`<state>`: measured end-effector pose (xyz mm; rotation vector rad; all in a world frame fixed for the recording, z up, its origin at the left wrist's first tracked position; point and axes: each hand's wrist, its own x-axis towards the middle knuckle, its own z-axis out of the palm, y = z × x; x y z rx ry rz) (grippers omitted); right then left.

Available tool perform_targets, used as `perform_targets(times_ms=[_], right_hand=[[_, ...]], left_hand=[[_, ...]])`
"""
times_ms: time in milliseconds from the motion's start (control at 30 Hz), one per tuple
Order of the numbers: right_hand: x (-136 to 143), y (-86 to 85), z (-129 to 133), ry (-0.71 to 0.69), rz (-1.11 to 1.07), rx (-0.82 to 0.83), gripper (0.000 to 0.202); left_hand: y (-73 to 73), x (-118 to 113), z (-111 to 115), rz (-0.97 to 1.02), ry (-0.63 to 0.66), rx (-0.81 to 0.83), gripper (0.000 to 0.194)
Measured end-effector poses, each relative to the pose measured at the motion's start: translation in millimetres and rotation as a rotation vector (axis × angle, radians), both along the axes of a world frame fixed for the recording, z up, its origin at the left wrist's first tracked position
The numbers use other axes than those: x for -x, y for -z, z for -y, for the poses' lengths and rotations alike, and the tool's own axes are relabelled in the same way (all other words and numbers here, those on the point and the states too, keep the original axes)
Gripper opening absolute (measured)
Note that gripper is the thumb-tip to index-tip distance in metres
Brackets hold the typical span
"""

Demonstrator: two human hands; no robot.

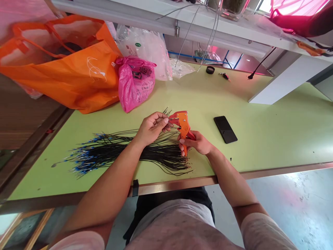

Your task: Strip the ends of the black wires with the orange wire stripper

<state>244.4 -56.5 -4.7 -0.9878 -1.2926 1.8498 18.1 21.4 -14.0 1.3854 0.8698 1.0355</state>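
Observation:
My right hand is wrapped round the handles of an orange and red wire stripper, which stands over the right end of a bundle of thin black wires. At the tool's red jaws, my left hand pinches a thin black wire between thumb and fingers; its end runs into the jaws. Blue and silvery tips show at the bundle's left end. Under my hands, part of the bundle is hidden.
An orange bag and a pink plastic bag stand at the back left. Right of the tool lies a black phone. Farther back are a black ring, keys and a white shelf support.

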Motion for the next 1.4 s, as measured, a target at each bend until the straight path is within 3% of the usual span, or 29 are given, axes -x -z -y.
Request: perform_targets(times_ms=[333,667,833,1000,1100,1200,1300,1400], right_hand=[[7,-4.2,2,0.043,0.072,-0.090,0.042],[11,-3.0,5,0.208,0.118,-0.155,0.048],[5,-0.3,0,0.121,0.002,-0.088,0.047],[-22,2.9,-13,0.354,-0.163,-0.075,0.054],[-38,6.5,-20,0.487,-0.203,-0.106,0.047],[-44,9.4,-23,0.521,-0.226,-0.110,0.044],[-40,9.9,-23,0.531,-0.243,-0.086,0.046],[-33,8.9,-21,0.514,-0.222,-0.067,0.049]], left_hand=[[1.7,-2,1,-0.076,-0.062,-0.091,0.049],[-8.6,-5,7,-0.087,-0.086,-0.158,0.047],[-6.4,-6,6,-0.088,-0.134,-0.127,0.044],[-1.9,-3,2,-0.128,-0.139,-0.103,0.044],[2.7,-5,7,-0.297,-0.076,-0.211,0.035],[6.7,-10,16,-0.619,0.105,-0.453,0.022],[7.6,-16,24,-0.830,0.325,-0.682,0.024],[5.4,-19,28,-0.926,0.395,-0.793,0.029]])
